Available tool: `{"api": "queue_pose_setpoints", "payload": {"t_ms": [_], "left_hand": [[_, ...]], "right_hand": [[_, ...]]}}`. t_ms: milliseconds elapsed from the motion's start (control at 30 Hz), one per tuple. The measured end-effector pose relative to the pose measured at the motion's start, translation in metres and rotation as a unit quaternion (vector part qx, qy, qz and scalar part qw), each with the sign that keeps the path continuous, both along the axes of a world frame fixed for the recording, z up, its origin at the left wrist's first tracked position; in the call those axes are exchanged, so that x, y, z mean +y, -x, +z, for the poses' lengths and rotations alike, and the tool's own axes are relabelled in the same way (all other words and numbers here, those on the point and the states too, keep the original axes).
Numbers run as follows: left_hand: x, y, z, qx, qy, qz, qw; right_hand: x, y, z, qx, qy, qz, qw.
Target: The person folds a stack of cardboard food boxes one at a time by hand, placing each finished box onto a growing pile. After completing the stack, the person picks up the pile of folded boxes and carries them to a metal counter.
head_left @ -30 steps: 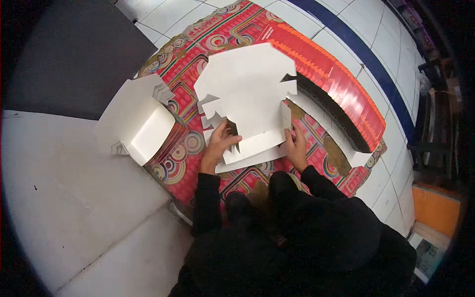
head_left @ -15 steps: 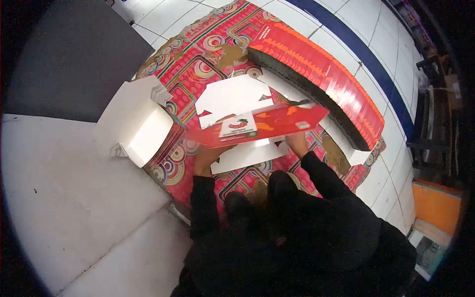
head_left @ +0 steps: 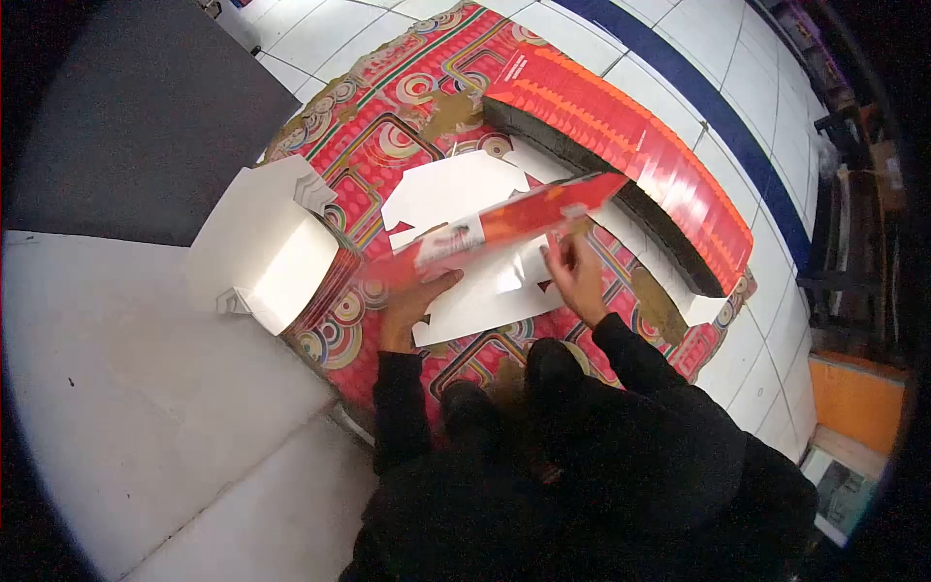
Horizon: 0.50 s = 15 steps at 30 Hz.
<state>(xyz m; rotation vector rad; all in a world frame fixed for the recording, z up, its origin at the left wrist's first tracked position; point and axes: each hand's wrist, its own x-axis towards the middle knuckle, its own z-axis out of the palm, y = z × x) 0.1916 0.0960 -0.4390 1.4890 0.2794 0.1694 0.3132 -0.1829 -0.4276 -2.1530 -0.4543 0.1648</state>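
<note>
A printed red carton blank (head_left: 529, 215), blurred by motion, is held tilted above a white-sided blank (head_left: 456, 186) lying flat with its cut flaps spread. My left hand (head_left: 415, 306) is closed at the lower left end of the red blank, thumb toward the white board and other fingers partly hidden. My right hand (head_left: 579, 278) is at the red blank's lower right edge, fingers bent against it and thumb low. Left of my hands, an open-ended stack of nested cartons (head_left: 291, 257) shows its white inside.
A long row of red folded cartons (head_left: 630, 145) curves along the right. Red patterned, worn sheeting (head_left: 388, 145) lies underneath. A dark grey panel (head_left: 136, 116) stands at the upper left, above pale floor slabs (head_left: 175, 407). My shoes (head_left: 553, 364) are close below the hands.
The red blank has tilted, its right end rising and its printed face turning edge-on. My right hand has shifted slightly left and shows more fully; more white board is visible below.
</note>
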Motion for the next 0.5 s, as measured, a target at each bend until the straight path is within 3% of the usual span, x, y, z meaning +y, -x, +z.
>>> {"api": "queue_pose_setpoints", "payload": {"t_ms": [33, 67, 100, 167, 233, 300, 333, 433, 500], "left_hand": [[0.001, -0.006, 0.001, -0.027, -0.014, -0.007, 1.000], [-0.005, -0.010, 0.026, -0.003, 0.061, -0.004, 0.998], [-0.006, -0.010, 0.025, -0.003, 0.062, -0.004, 0.998], [-0.005, -0.013, 0.027, -0.020, 0.109, -0.007, 0.994], [-0.008, -0.013, 0.041, -0.023, 0.124, -0.015, 0.992], [-0.006, -0.012, 0.046, -0.016, 0.110, -0.007, 0.994], [-0.005, -0.012, 0.045, -0.016, 0.110, -0.004, 0.994], [-0.003, -0.012, 0.046, -0.045, 0.107, 0.009, 0.993], [-0.001, -0.011, 0.051, 0.056, 0.100, 0.019, 0.993]], "right_hand": [[0.006, 0.006, 0.024, 0.001, 0.050, 0.057, 0.997], [0.012, 0.005, 0.032, -0.026, 0.055, 0.100, 0.993], [0.017, 0.003, 0.036, -0.025, 0.056, 0.100, 0.993], [0.023, -0.005, 0.043, 0.075, 0.134, 0.159, 0.975], [0.021, -0.010, 0.040, 0.074, 0.155, 0.183, 0.968], [0.016, -0.016, 0.026, 0.033, 0.057, 0.318, 0.946], [0.014, -0.016, 0.032, 0.133, 0.054, 0.311, 0.939], [0.016, -0.009, 0.029, 0.140, -0.024, 0.229, 0.963], [0.018, -0.006, 0.034, 0.116, -0.006, 0.209, 0.971]]}}
